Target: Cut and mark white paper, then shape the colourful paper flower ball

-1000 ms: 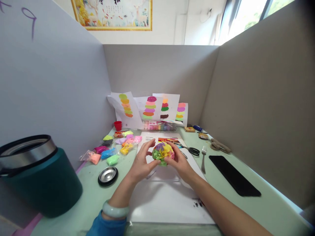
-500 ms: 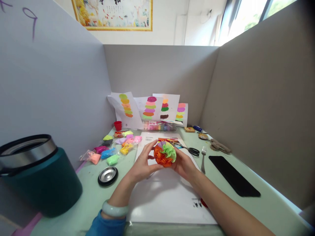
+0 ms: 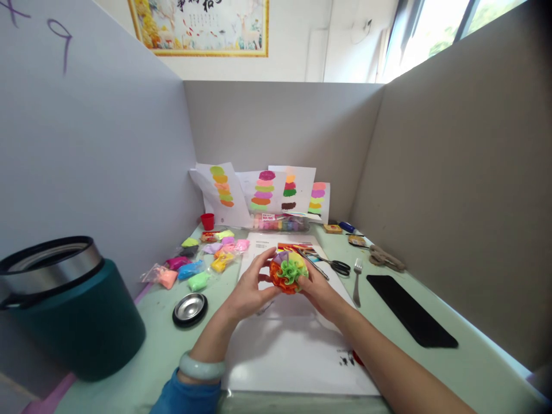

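Observation:
Between my hands is a round ruffled ball (image 3: 288,272) with orange, green, purple and yellow frills, apparently modelling clay. My left hand (image 3: 250,286) curves round its left side, thumb below and fingers behind. On the right side, my right hand (image 3: 321,290) grips it with the thumb pressed on the green frills. A thin metallic tool (image 3: 319,270) sticks out by my right fingers; how it is held I cannot tell. The ball hangs above a white sheet (image 3: 297,362) that covers the table's middle.
Bagged coloured clay pieces (image 3: 190,269) and a steel lid (image 3: 190,309) lie on the left, near a large teal flask (image 3: 81,322). To the right are black scissors (image 3: 338,267), a fork (image 3: 357,282) and a black strip (image 3: 409,310). Grey partitions (image 3: 280,121) enclose the table.
The ball has turned a little in my hands, showing more green at the front. My right thumb has come forward onto the frills, and the thin tool shows more clearly.

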A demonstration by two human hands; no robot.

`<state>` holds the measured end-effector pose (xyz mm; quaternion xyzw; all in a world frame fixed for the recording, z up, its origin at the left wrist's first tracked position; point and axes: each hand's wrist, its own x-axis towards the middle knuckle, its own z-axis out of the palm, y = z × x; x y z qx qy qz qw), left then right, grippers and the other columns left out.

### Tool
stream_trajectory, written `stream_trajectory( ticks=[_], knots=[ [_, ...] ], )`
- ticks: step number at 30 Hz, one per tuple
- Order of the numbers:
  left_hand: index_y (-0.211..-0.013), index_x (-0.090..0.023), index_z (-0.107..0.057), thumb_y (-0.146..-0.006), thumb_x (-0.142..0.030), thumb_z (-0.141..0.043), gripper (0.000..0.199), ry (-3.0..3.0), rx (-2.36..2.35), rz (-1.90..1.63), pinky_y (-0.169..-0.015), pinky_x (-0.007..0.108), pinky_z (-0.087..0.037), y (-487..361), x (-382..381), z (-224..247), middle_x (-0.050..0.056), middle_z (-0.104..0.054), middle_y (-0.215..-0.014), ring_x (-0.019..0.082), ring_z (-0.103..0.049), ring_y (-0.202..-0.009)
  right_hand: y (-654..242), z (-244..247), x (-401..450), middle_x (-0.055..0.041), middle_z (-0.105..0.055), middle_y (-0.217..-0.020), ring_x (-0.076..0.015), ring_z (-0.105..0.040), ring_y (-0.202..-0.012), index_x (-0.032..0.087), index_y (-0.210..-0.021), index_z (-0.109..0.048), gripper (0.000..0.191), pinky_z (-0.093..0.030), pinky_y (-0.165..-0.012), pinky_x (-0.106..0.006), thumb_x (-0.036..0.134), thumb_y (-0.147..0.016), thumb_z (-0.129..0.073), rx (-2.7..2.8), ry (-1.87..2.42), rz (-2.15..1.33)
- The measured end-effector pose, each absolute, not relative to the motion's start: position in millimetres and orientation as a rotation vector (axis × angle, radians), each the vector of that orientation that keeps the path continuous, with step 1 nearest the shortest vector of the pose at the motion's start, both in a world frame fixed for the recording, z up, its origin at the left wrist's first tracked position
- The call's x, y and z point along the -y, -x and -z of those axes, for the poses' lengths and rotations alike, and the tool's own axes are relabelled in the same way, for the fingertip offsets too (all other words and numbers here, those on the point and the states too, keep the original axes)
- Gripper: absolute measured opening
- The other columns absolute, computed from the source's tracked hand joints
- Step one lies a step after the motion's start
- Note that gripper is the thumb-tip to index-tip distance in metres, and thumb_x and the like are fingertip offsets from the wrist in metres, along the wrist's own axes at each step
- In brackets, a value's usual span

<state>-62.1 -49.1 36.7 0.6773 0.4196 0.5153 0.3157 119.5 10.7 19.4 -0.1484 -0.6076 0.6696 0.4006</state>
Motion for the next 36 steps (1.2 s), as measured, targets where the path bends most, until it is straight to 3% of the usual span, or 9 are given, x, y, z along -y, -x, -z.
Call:
stream_trajectory(
  ticks=[10,22,28,36],
  knots=[
    [-0.138,-0.026,-0.039,-0.079,-0.029,-0.066,0.065,-1.804,-1.142,-1.368,-0.093,0.038,-0.048,62.0,48.8,-34.5,0.01,-0.037,-0.144,0.027,-0.043,-0.125,-119.3,-18.9,-10.2,-0.0097,-0.048,-0.138,-0.0287,-0.051,-0.121,0.029,-0.135,-0.042,0.062,-0.038,-0.1,-0.05,0.04,-0.079,-0.066,1.434,0.325,-1.812],
    [-0.137,-0.026,-0.04,-0.076,-0.025,-0.069,0.068,-1.816,-1.144,-1.349,-0.089,0.037,-0.05,61.6,50.6,-38.6,0.011,-0.036,-0.144,0.028,-0.041,-0.126,-118.4,-27.8,-5.9,-0.0106,-0.057,-0.129,-0.029,-0.057,-0.112,0.027,-0.13,-0.049,0.048,-0.045,-0.093,-0.049,0.046,-0.086,-0.052,1.43,0.278,-1.885],
    [-0.138,-0.028,-0.038,-0.077,-0.022,-0.067,0.068,-1.847,-1.102,-1.348,-0.089,0.037,-0.05,63.1,49.3,-35.9,0.011,-0.037,-0.143,0.027,-0.043,-0.123,-117.6,-24.8,-8.9,-0.0079,-0.057,-0.129,-0.0276,-0.057,-0.112,0.029,-0.129,-0.05,0.049,-0.046,-0.092,-0.045,0.044,-0.084,-0.057,1.401,0.314,-1.83],
    [-0.134,-0.034,-0.042,-0.074,-0.024,-0.071,0.067,-1.959,-1.109,-1.427,-0.098,0.039,-0.045,61.5,50.4,-35.4,0.007,-0.021,-0.149,0.028,-0.027,-0.135,-117.4,-24.4,-9.0,-0.009,-0.054,-0.131,-0.0278,-0.052,-0.118,0.026,-0.129,-0.049,0.055,-0.041,-0.098,-0.046,0.04,-0.078,-0.065,1.373,0.33,-1.725]
  ],
)
